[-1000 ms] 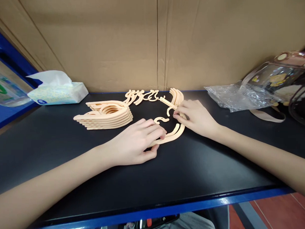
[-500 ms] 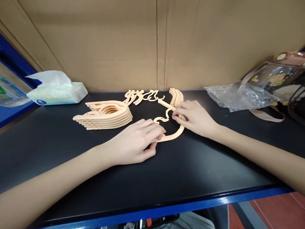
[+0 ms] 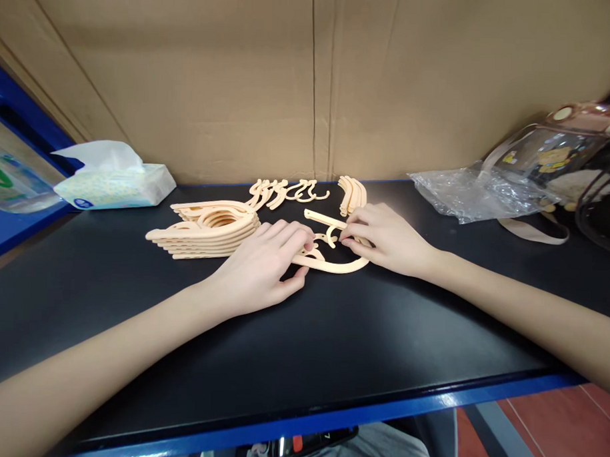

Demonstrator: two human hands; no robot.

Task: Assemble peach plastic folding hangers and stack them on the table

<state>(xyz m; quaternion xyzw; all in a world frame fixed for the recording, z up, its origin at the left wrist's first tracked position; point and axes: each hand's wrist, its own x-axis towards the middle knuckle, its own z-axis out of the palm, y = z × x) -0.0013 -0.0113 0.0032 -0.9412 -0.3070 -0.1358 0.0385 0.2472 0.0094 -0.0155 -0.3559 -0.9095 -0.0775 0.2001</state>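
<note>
On the black counter [image 3: 331, 349], the left hand [image 3: 261, 267] pinches one end of a peach hanger [image 3: 334, 264] lying flat, and the right hand [image 3: 389, 235] grips its other end and hook. Beyond lie a hanger stack [image 3: 209, 228], loose hooks [image 3: 286, 190], tissues [image 3: 114, 178] and a plastic bag [image 3: 476, 191].

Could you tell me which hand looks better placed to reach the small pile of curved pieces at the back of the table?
Probably the right hand. It rests just in front of the small pile of curved pieces, while the left hand sits farther away, gripping the other end of the hanger part.
</note>
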